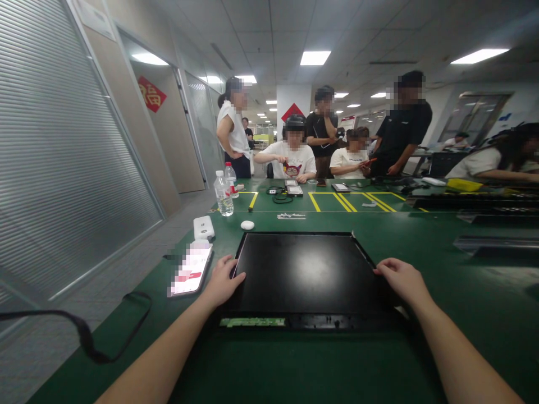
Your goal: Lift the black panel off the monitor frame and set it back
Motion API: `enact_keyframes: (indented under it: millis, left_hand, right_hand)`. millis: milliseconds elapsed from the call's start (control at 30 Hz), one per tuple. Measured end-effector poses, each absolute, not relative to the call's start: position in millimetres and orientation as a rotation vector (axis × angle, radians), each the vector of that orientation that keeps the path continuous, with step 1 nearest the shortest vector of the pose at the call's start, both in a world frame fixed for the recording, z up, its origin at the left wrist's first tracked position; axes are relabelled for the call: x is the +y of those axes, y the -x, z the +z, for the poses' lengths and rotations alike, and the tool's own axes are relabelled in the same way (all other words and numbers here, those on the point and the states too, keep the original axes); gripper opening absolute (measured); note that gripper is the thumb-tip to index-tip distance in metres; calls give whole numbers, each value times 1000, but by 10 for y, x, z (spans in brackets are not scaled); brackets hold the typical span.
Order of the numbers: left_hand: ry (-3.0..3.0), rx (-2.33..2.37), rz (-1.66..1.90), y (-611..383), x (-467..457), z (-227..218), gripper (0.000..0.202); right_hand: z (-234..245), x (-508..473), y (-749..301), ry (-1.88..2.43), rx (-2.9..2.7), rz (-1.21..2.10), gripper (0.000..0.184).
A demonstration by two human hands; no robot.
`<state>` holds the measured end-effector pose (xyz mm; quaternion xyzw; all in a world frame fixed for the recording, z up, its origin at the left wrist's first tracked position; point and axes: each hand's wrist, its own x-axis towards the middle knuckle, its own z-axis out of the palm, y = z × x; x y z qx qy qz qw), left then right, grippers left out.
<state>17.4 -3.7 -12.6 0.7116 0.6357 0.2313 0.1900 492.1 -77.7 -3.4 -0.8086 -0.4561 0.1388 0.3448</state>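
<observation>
A flat black display panel (295,275) lies in a thin dark frame (356,240) on the green table in front of me. My left hand (224,281) is closed on its left edge, with the thumb over the top face and the fingers along the side. At the right edge, my right hand (402,280) pinches the rim between thumb and fingers. A narrow green circuit board (252,322) shows along the near side of the frame. The undersides of the panel and frame are hidden.
Left of the panel lie a lit phone (192,270), a white power bank (204,228) and a black strap (90,342). Beyond stand water bottles (224,196) and a small white case (247,225). Dark panels (497,247) lie at right. Several people sit or stand across the table (303,370).
</observation>
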Motion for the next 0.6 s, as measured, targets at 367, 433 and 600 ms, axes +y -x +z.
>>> enact_keyframes:
  millis: [367,433,600]
  left_hand:
    - [-2102,1771,590,-186,-54,-111,60]
    - [-2121,1745,602,-191,-98,-58,66]
    - [-2295,1471,548,-107,-225,145,72]
  right_hand:
    - [-32,-784,-4915,2095,-1169,348,26]
    - [-32,-781,-4910,2085,-1162,349,27]
    - [-39,-770,-4917,2075,-1158,342,27]
